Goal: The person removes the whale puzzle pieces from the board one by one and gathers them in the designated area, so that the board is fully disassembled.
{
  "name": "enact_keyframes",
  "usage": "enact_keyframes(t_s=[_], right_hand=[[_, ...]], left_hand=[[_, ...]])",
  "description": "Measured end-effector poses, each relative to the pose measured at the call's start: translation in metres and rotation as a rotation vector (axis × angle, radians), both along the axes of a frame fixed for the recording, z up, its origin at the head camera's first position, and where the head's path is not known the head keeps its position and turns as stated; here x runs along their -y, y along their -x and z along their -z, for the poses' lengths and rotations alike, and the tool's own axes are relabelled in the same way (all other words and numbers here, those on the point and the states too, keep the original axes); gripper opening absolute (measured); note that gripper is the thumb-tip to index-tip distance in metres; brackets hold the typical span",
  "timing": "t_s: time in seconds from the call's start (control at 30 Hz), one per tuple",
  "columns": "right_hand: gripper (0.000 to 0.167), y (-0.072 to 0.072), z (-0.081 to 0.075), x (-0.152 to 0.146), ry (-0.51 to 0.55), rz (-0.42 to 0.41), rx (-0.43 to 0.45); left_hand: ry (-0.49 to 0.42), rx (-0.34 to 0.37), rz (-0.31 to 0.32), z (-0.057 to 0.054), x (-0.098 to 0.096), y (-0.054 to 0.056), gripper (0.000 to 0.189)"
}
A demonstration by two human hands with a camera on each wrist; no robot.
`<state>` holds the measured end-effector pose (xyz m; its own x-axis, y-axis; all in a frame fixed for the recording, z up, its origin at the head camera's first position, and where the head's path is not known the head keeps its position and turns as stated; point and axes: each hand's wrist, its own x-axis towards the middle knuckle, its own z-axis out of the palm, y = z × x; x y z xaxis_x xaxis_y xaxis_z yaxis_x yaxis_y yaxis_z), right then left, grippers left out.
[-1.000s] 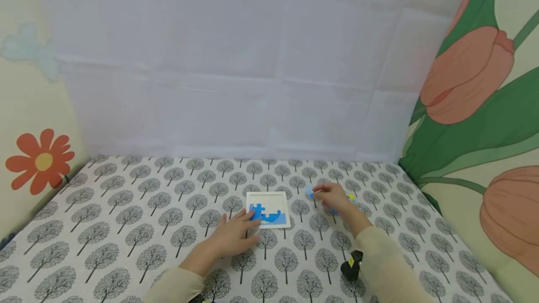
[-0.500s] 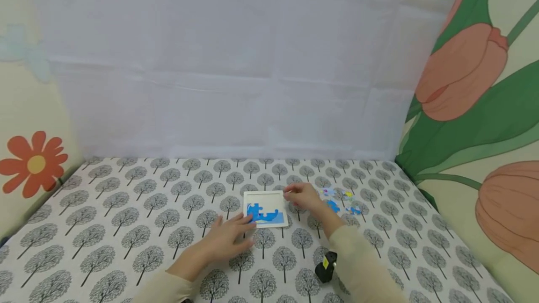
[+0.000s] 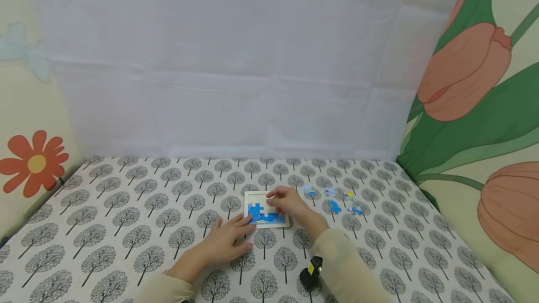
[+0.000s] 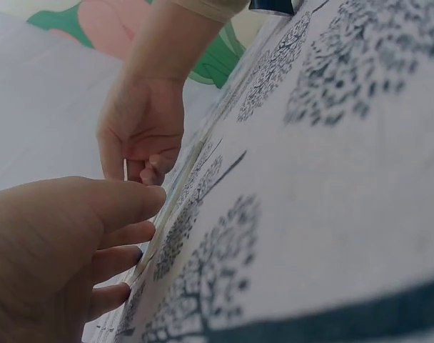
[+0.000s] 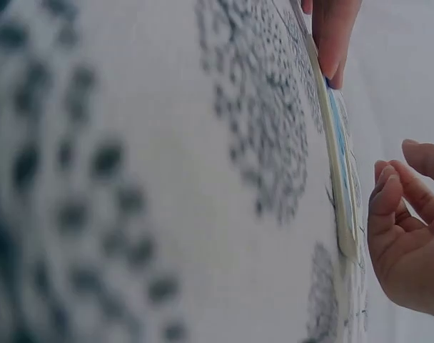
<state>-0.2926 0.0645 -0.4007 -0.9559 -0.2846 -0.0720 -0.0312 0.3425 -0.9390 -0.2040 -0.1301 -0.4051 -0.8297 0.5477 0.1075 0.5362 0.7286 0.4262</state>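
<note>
A small white puzzle frame [image 3: 255, 194] lies on the table with joined blue pieces [image 3: 256, 209] in its lower part. My left hand [image 3: 225, 240] rests at the frame's lower left, fingers nearly straight, fingertips on its edge. Over the frame's upper right is my right hand [image 3: 290, 201], thumb and fingers pinched together. A thin pale edge, apparently a puzzle piece [image 4: 125, 169], shows between them in the left wrist view; its face is hidden. In the right wrist view, the right hand [image 5: 410, 236] is close above the frame [image 5: 338, 171].
Several loose puzzle pieces lie right of the frame, among them a light blue one [image 3: 309, 191], a yellow one [image 3: 349, 194] and a blue one [image 3: 334, 207]. A tree-patterned cloth [image 3: 139, 237] covers the table. A white sheet [image 3: 219, 83] hangs behind it.
My right hand has moved left from the loose pieces to above the frame, uncovering the pieces it had hidden. My left hand has stayed at the frame's lower left.
</note>
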Motion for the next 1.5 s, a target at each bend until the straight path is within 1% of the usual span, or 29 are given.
enact_keyframes(t_s=[0.1, 0.3, 0.5, 0.7, 0.8, 0.93, 1.03, 1.2, 1.37, 1.5], right_hand=[[0.019, -0.001, 0.001, 0.006, -0.034, -0.006, 0.007], [0.017, -0.003, 0.004, 0.012, -0.056, -0.005, 0.016], [0.019, -0.006, 0.009, 0.011, -0.103, -0.003, -0.023], [0.021, -0.007, 0.012, 0.011, -0.149, 0.011, -0.063], [0.02, -0.007, 0.012, 0.011, -0.168, -0.001, -0.09], [0.021, -0.009, 0.008, 0.013, -0.241, -0.031, -0.124], [0.024, -0.01, 0.005, 0.014, -0.294, -0.06, -0.14], [0.03, -0.008, 0.006, 0.015, -0.335, -0.088, -0.162], [0.026, -0.008, 0.004, 0.017, -0.383, -0.1, -0.199], [0.024, -0.007, 0.005, 0.017, -0.395, -0.103, -0.202]], left_hand=[[0.007, -0.004, -0.001, 0.0, 0.0, -0.001, 0.048], [0.015, -0.014, 0.0, 0.002, 0.0, -0.001, 0.048], [0.006, -0.012, 0.003, 0.002, 0.001, -0.001, 0.048], [0.001, -0.028, 0.002, 0.003, 0.002, -0.002, 0.048], [-0.001, -0.033, 0.001, 0.003, 0.002, -0.003, 0.049], [-0.002, -0.037, 0.007, 0.004, 0.002, -0.002, 0.049], [-0.003, -0.04, 0.01, 0.006, 0.002, -0.002, 0.049], [-0.003, -0.051, 0.009, 0.008, 0.002, -0.001, 0.049], [0.0, -0.057, 0.009, 0.009, 0.003, -0.001, 0.049], [-0.004, -0.055, 0.008, 0.008, 0.003, -0.001, 0.049]])
